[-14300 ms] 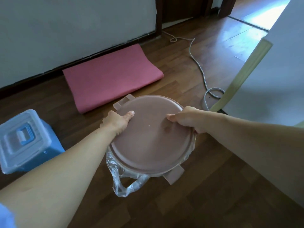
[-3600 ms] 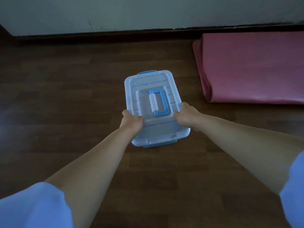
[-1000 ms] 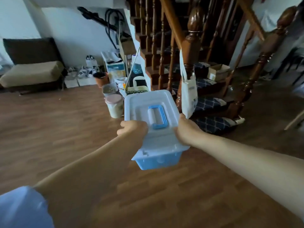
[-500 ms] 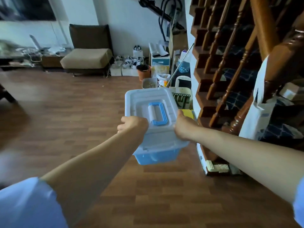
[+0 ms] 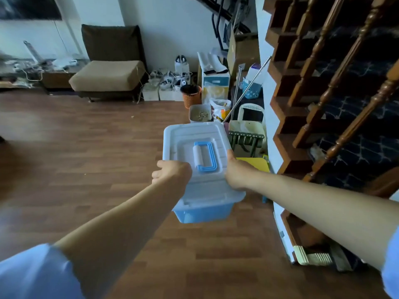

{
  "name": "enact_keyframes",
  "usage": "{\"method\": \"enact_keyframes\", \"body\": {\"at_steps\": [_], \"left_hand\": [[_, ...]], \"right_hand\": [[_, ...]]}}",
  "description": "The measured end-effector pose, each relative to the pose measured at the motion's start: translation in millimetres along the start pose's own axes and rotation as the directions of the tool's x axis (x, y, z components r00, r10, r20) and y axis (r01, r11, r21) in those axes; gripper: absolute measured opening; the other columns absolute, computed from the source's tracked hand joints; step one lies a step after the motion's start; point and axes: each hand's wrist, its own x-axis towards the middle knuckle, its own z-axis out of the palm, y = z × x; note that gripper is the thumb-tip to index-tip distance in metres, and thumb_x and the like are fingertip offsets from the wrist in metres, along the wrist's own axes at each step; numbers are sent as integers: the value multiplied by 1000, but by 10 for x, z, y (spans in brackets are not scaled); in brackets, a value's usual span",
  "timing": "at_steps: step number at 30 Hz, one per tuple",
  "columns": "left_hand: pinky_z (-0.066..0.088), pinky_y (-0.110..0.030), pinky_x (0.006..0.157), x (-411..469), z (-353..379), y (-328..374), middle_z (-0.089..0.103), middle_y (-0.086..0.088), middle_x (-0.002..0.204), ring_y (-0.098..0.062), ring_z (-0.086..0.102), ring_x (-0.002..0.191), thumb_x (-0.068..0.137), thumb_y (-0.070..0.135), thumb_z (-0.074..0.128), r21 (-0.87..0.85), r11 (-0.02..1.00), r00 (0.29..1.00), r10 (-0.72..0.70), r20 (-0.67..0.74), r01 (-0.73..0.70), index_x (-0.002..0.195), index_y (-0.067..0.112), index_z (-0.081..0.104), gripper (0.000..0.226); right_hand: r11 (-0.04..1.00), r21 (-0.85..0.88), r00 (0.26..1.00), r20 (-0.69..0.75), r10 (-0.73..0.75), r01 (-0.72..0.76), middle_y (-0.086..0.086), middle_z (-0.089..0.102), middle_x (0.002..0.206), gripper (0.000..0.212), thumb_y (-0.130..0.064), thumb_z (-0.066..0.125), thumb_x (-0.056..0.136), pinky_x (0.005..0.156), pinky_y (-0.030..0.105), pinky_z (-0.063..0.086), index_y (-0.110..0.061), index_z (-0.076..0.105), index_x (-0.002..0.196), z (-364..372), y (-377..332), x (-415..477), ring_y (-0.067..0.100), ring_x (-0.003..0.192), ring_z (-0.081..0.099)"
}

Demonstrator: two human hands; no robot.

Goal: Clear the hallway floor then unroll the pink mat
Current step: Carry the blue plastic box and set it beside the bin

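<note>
I hold a blue plastic storage box (image 5: 200, 210) with a pale lid and a blue handle in the air, above the wooden floor. My left hand (image 5: 172, 172) grips the lid's left edge. My right hand (image 5: 235, 171) grips the right edge. The box is level and its lid is closed. The pink mat is out of view.
A wooden staircase (image 5: 323, 93) with balusters rises on the right. At its foot stands clutter: an orange basket (image 5: 191, 96), a beige bin (image 5: 199, 113), a white stool (image 5: 251, 113), boxes and a metal pole (image 5: 248, 89). A brown chair (image 5: 110, 70) stands against the far wall.
I have turned away from the mat and carried the box into the room by the stairs. Over the last second the view swung left and closer to the clutter.
</note>
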Motion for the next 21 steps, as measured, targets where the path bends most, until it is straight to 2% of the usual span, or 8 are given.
{"method": "enact_keyframes", "body": {"at_steps": [3, 8, 11, 13, 15, 17, 19, 21], "left_hand": [[32, -47, 110, 410, 95, 322, 32, -17, 139, -34, 36, 128, 81, 27, 53, 23, 1000, 1000, -3, 0, 3, 139, 9, 25, 67], [34, -49, 109, 994, 305, 746, 33, -17, 137, -35, 37, 125, 81, 28, 54, 40, 999, 1000, -28, 13, 28, 138, 11, 28, 65], [34, -48, 109, 1326, 499, 988, 33, -17, 137, -35, 37, 125, 79, 28, 55, 62, 997, 999, -41, 23, 40, 138, 12, 27, 67], [35, -48, 108, 1545, 641, 1117, 34, -16, 136, -34, 38, 124, 79, 29, 56, 76, 996, 998, -55, 15, 54, 137, 12, 27, 67], [35, -48, 108, 1795, 818, 1258, 34, -16, 135, -34, 39, 123, 80, 28, 55, 75, 995, 998, -65, 2, 64, 136, 12, 28, 65], [36, -49, 107, 2088, 1027, 1372, 35, -17, 134, -34, 39, 123, 81, 27, 53, 80, 994, 997, -70, -12, 71, 135, 11, 29, 61], [35, -47, 107, 2386, 1234, 1429, 35, -17, 135, -34, 37, 124, 83, 25, 51, 100, 992, 997, -71, -24, 73, 134, 11, 30, 57], [32, -42, 108, 2657, 1436, 1435, 35, -17, 137, -33, 35, 126, 85, 24, 50, 133, 988, 997, -71, -40, 75, 133, 10, 31, 54]], "right_hand": [[999, 31, 1000, 0, 18, -18, 18, 49, 81, 75, -2, 38, 93, 44, 30, 27, -6, -11, 149, -122, -80, 524, 27, 63, 45], [996, 71, 997, 47, 54, -57, 13, 40, 71, 77, -3, 37, 93, 43, 29, 27, -5, -16, 149, -253, -146, 1237, 20, 54, 35], [991, 84, 993, 74, 95, -101, 26, 57, 106, 77, -2, 37, 93, 44, 28, 27, -2, -19, 148, -317, -116, 1690, 20, 54, 36], [991, 92, 993, 76, 93, -100, 29, 55, 121, 75, -2, 36, 94, 44, 27, 25, 3, -16, 147, -337, -79, 1995, 19, 53, 34], [989, 122, 995, 75, 71, -80, 28, 57, 112, 72, -2, 35, 94, 45, 27, 24, 4, -11, 147, -317, -18, 2358, 20, 56, 40], [994, 84, 993, 94, 66, -74, 28, 58, 111, 73, -3, 35, 94, 45, 29, 24, 4, -15, 147, -251, 55, 2735, 29, 73, 54], [997, 38, 991, 122, 59, -64, 33, 51, 128, 73, -4, 35, 95, 46, 31, 27, 5, -15, 147, -179, 116, 3085, 31, 85, 54], [998, 7, 986, 156, 53, -55, 31, 31, 147, 67, -6, 33, 98, 50, 31, 31, 7, -10, 147, -102, 166, 3402, 33, 93, 56]]}}
